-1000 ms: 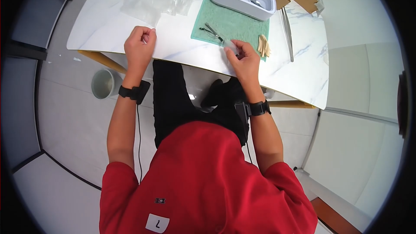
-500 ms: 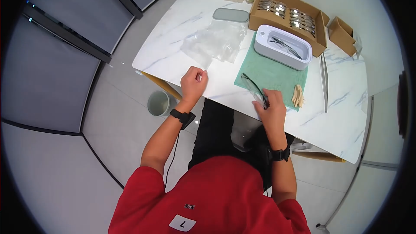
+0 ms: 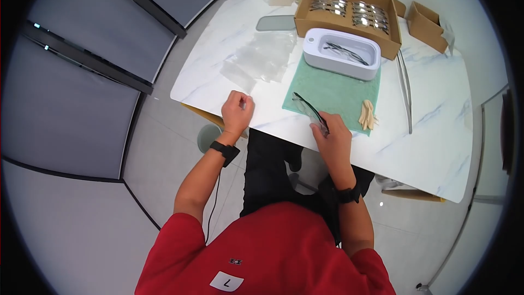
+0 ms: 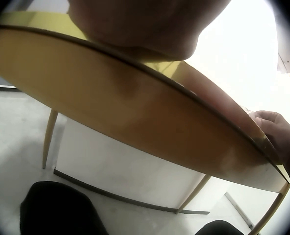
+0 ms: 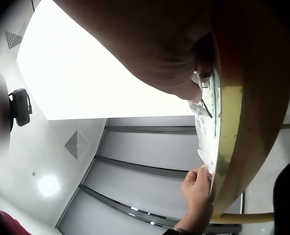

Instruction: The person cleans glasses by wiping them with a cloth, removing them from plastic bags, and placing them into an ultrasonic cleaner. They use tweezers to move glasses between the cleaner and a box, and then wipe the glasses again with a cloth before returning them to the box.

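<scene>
The right hand (image 3: 334, 137) pinches a pair of clear-lensed glasses (image 3: 310, 107) by one end, their dark temple pointing up-left over the front of the green towel (image 3: 333, 90). In the right wrist view, part of the glasses (image 5: 206, 108) shows beyond the fingers. The left hand (image 3: 237, 113) lies at the table's front edge with fingers curled, just below the nearest corner of the clear plastic bags (image 3: 262, 57); nothing shows inside it. On the towel stands a white cleaner tub (image 3: 338, 69) with dark-framed glasses (image 3: 348, 53) in it.
Behind the tub, a cardboard box (image 3: 349, 34) holds rows of glasses. Beige finger cots or gloves (image 3: 367, 115) lie at the towel's right, beside long metal tweezers (image 3: 406, 93). A small carton (image 3: 426, 26) is back right, a grey lid (image 3: 276, 23) back left.
The head view has swung up, bringing the whole box of glasses into sight. The glasses in the right hand have turned and now show more of their dark temple. The left hand stays by the bags.
</scene>
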Motion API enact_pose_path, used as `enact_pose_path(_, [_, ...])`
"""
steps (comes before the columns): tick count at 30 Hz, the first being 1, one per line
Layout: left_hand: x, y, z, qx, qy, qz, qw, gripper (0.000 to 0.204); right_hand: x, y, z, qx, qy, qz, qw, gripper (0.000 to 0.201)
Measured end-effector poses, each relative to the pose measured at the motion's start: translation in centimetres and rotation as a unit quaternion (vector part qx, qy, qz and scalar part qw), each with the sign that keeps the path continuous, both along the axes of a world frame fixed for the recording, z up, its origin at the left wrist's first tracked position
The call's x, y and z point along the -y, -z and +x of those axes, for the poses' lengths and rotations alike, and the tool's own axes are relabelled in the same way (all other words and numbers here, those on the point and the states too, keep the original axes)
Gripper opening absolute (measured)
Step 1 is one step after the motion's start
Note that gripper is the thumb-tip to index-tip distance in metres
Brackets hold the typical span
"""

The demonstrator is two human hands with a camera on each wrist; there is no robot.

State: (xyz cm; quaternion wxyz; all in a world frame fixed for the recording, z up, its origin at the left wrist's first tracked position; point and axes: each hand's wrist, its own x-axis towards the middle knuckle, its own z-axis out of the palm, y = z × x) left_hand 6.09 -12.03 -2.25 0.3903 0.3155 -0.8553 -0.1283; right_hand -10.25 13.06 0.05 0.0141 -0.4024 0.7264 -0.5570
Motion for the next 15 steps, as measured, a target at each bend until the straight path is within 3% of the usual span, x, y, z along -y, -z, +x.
enact_pose_path(15, [0.75,0.87,0.18,0.014,0.014,-0.013,1.000,0.013,-0.47,0.83,-0.22,0.022,0.008,-0.065,0.998,0.028])
